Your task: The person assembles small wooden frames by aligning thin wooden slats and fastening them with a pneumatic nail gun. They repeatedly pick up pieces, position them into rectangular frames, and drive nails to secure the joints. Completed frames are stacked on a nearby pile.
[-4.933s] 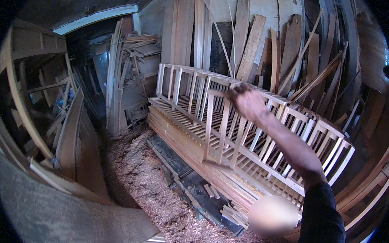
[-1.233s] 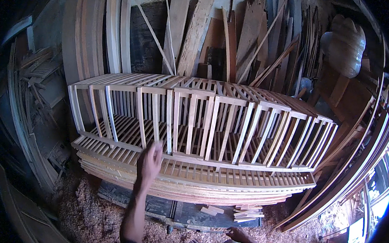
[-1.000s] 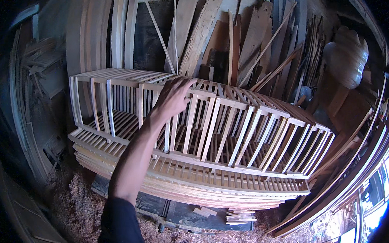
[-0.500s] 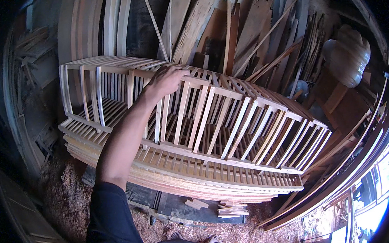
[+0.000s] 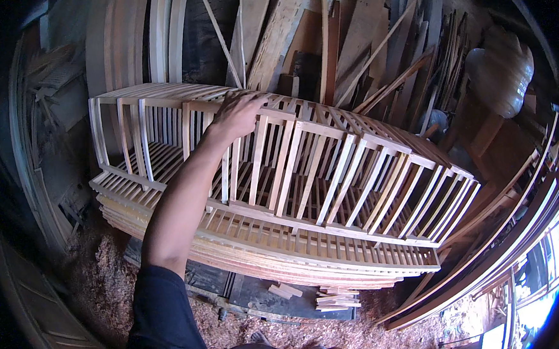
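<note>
My left hand [image 5: 240, 115] reaches across from the lower left, its fingers curled over the top rail of a slatted wooden frame [image 5: 328, 132]. The frame is long and gently curved, with many thin pale uprights between its rails. It sits on top of another slatted wooden section [image 5: 335, 243], which lies flat on a stack of curved wooden boards [image 5: 259, 264]. The fingertips are partly hidden behind the rail. My right hand is not in view.
A dark bench [image 5: 242, 298] supports the stack, with small wood offcuts [image 5: 337, 297] near its front edge. Wood shavings [image 5: 107, 281] cover the floor. Planks [image 5: 361, 48] lean at the back. Long curved strips [image 5: 484, 271] stand at the right, below a clear plastic-wrapped bundle [image 5: 499, 75].
The view has shifted slightly. My left hand stays on the top rail, and the slatted frame shows no clear movement against the stack.
</note>
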### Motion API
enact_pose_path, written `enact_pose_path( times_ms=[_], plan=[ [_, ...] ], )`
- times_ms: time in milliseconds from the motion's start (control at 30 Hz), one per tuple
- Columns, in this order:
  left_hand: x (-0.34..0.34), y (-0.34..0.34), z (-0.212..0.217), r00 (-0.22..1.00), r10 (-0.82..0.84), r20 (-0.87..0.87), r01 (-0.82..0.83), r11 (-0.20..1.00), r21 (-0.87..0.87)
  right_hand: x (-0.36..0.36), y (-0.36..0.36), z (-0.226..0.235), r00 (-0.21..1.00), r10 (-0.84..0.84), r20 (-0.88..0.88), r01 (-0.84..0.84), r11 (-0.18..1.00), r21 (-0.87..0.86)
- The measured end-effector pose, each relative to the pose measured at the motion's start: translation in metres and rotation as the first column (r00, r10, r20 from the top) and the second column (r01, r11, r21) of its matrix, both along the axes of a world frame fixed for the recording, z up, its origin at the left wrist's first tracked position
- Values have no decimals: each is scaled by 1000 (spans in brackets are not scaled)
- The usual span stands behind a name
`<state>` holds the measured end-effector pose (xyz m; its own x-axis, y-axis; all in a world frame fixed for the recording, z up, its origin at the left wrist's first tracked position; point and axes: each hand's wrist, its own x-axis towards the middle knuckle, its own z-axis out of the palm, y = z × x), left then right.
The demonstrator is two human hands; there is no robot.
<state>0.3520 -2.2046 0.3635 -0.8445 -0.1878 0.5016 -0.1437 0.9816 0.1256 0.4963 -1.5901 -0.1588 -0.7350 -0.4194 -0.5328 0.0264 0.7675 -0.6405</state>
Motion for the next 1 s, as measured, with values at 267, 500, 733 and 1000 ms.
enact_pose_path(
  times_ms=[267, 500, 733, 1000],
  plan=[
    [32, 161, -174, 773, 176, -610, 99, 916, 389, -33, 13, -8, 999, -41, 20, 42, 997, -58],
    [119, 480, -513, 896, -443, 23, 235, 518, 822, -80, 62, -5, 995, -91, 42, 95, 988, -124],
    [168, 534, -583, 404, -608, 683, 37, 757, 652, -104, 191, -24, 954, -278, 115, 294, 942, -161],
    [174, 564, -543, 605, -519, 604, -328, 528, 783, -28, 402, -86, 618, -734, 280, 781, 614, -115]
  ],
)
